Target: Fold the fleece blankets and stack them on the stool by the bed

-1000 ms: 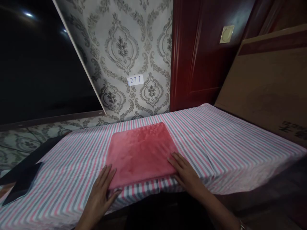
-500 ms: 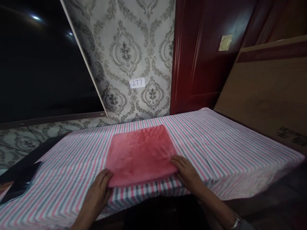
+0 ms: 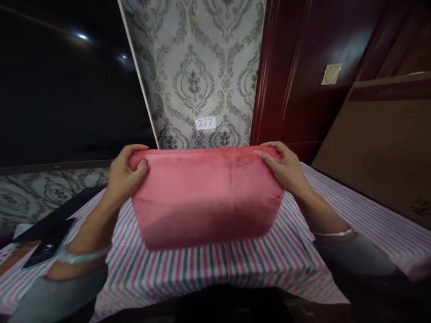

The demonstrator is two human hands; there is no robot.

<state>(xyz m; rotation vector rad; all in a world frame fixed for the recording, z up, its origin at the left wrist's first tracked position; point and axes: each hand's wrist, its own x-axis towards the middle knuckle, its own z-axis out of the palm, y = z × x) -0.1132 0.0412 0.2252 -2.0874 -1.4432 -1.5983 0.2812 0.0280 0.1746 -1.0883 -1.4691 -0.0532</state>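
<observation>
A pink plush cloth [image 3: 205, 197], flat and square-edged like a thin cushion or cushion cover, is held up in front of me over the striped tablecloth [image 3: 215, 269]. My left hand [image 3: 126, 172] grips its upper left corner, thumb on the near face and fingers behind. At the upper right corner, my right hand [image 3: 284, 166] pinches it the same way. The near face hangs down, its lower edge close to or touching the table; which of these I cannot tell. Its far side is hidden.
A large black screen [image 3: 67, 89] stands at the left. Ahead is patterned wallpaper with a white "277" label [image 3: 205, 123]. A big cardboard box [image 3: 380, 148] leans at the right. A dark, glossy flat object [image 3: 49, 246] lies at the table's left.
The pink cloth lay flat on the table with my hands at its near corners. Both hands have risen and moved outward, lifting an edge so it now hangs tilted up.
</observation>
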